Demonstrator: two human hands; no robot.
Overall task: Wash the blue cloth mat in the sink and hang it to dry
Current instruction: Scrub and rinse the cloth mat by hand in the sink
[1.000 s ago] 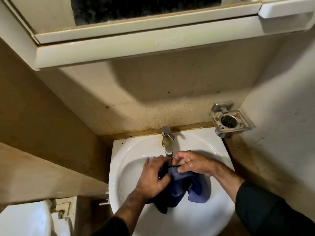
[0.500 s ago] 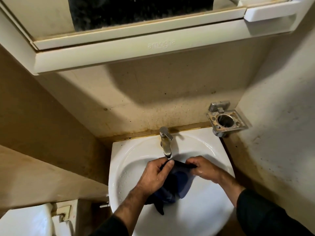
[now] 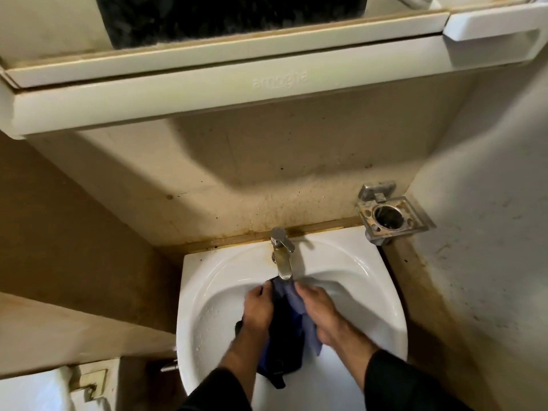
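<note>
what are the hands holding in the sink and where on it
Both hands hold the blue cloth mat under the faucet: left hand grips its left side, right hand its right side, near the top.

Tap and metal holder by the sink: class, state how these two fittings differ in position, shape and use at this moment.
The tap stands at the back rim of the sink, centred; the metal holder is fixed beside the sink's far right corner. The tap is a narrow spout reaching over the basin; the holder is a flat square frame with a round hole. The blue cloth mat is held under the tap; the holder holds nothing. Both are silvery metal.
</note>
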